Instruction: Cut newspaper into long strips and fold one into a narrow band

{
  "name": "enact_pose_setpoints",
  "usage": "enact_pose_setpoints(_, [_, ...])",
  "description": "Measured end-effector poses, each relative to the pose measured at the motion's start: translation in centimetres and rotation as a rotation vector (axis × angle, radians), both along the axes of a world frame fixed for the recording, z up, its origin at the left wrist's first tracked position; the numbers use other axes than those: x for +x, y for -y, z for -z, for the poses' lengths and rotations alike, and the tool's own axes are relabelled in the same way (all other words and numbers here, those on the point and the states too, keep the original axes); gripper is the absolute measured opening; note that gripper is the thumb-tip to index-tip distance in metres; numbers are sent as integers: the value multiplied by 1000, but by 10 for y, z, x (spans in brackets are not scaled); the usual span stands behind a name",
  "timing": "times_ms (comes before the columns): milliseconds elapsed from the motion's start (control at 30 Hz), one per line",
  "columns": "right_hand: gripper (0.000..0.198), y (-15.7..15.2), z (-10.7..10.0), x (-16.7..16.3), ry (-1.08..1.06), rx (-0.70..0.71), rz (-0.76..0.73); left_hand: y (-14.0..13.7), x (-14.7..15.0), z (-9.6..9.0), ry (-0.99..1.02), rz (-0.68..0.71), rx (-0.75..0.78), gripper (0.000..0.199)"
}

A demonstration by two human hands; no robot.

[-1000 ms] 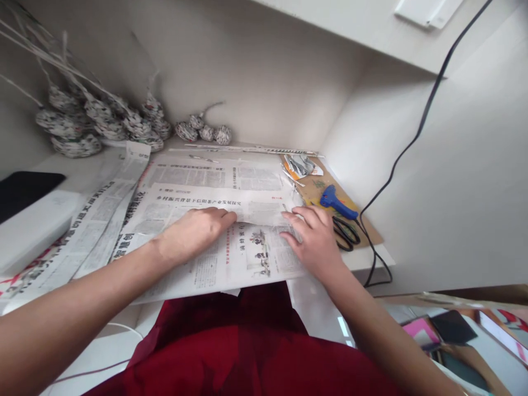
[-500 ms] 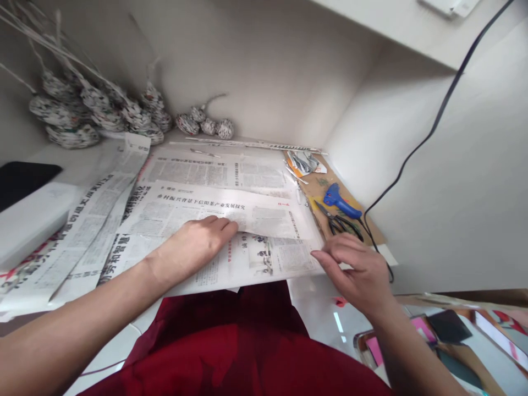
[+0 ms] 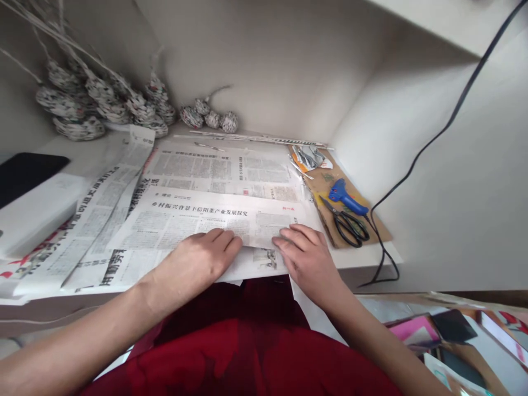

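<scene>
A long newspaper strip (image 3: 198, 212) lies crosswise over other newspaper sheets (image 3: 193, 165) near the table's front. My left hand (image 3: 208, 253) is at the strip's lower edge, its fingers curled over and pressed together on the paper; the thumb is hidden. Closer to the strip's right end is my right hand (image 3: 307, 261), with bent fingers on the same lower edge and the thumb below them. Between the two hands a short stretch of that edge shows, with a printed picture on the sheet underneath.
Several woven paper gourds (image 3: 109, 102) stand at the back left. Thin paper rods (image 3: 264, 137) lie along the wall. At right, a cardboard piece (image 3: 373, 234) bears scissors (image 3: 348, 225) and a blue glue gun (image 3: 348, 197) with a black cord (image 3: 429, 137). A white box (image 3: 37, 212) is at left.
My right hand has moved left from beside the scissors onto the strip's lower edge. My left hand stays on the strip. The camera view has shifted slightly.
</scene>
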State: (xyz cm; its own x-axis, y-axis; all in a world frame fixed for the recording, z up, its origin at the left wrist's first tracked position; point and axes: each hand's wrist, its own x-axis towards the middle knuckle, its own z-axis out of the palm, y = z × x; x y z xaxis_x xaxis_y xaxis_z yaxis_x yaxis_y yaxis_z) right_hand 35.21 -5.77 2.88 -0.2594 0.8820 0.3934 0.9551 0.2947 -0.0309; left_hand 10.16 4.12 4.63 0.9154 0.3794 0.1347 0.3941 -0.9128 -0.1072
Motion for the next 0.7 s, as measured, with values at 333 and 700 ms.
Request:
enact_pose_setpoints(333, [29,1,0,13,-218,-35,-69,-10,-70,22,225,-198,-141,50])
enact_pose_setpoints(700, [21,-21,-14,23,-472,-240,175,-50,-110,0,380,-890,-433,34])
